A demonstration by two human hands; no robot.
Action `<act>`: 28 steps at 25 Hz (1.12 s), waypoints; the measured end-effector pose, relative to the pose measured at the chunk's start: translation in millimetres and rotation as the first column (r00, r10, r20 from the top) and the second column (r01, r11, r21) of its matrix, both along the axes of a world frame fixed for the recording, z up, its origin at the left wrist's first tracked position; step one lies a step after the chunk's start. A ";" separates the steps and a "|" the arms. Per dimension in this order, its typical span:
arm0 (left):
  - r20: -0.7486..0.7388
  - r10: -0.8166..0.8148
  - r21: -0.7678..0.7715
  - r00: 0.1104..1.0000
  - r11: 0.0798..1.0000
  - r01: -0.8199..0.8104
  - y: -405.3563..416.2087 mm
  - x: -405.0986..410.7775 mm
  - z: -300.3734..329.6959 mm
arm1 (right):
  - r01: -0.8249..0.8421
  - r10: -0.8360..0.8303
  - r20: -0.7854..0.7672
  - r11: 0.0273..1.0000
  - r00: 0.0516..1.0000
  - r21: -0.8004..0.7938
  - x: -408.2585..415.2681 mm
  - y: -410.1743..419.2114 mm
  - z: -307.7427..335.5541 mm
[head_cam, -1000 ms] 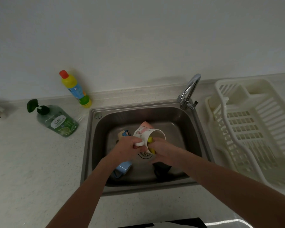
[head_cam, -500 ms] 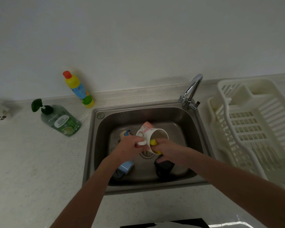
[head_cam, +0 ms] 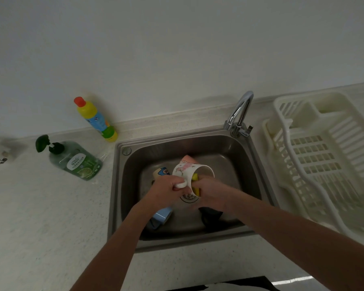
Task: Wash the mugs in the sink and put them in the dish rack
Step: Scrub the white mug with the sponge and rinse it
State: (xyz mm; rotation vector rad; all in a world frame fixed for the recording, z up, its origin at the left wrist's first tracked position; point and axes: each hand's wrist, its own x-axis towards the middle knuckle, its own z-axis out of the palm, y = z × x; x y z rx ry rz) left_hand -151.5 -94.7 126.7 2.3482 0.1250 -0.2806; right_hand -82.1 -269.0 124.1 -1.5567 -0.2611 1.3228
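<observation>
The white flowered mug (head_cam: 192,174) is over the middle of the sink (head_cam: 235,156). My left hand (head_cam: 166,190) has its fingers curled tight around the handle so the mug can't slip. It lies tipped on its side, mouth pointing right and toward me. That lets my right hand (head_cam: 213,192) pinch the yellow sponge (head_cam: 196,183) and push it inside. Other mugs wait below. The dish rack (head_cam: 324,160) sits on the counter (head_cam: 51,206), holding no mugs yet.
</observation>
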 end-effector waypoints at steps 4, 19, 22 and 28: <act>-0.097 -0.092 0.029 0.991 0.995 0.095 2.0 -7.7 -9.4 | -0.443 0.708 0.481 0.703 0.517 -0.557 12.6 -27.6 -5.0; -0.114 -0.020 0.057 0.993 0.998 0.026 -4.9 -8.0 -9.2 | -0.279 0.854 0.517 0.482 -0.061 -0.830 17.5 -17.7 -3.6; -0.091 0.003 0.084 0.996 0.996 0.005 -12.6 -2.8 -5.5 | -0.195 0.535 0.476 0.782 0.698 -0.592 5.5 12.0 8.1; -0.097 0.005 0.049 0.995 0.999 -0.001 -0.8 -12.7 -15.5 | -0.302 0.403 0.290 0.892 0.868 -0.336 8.8 -17.1 -8.7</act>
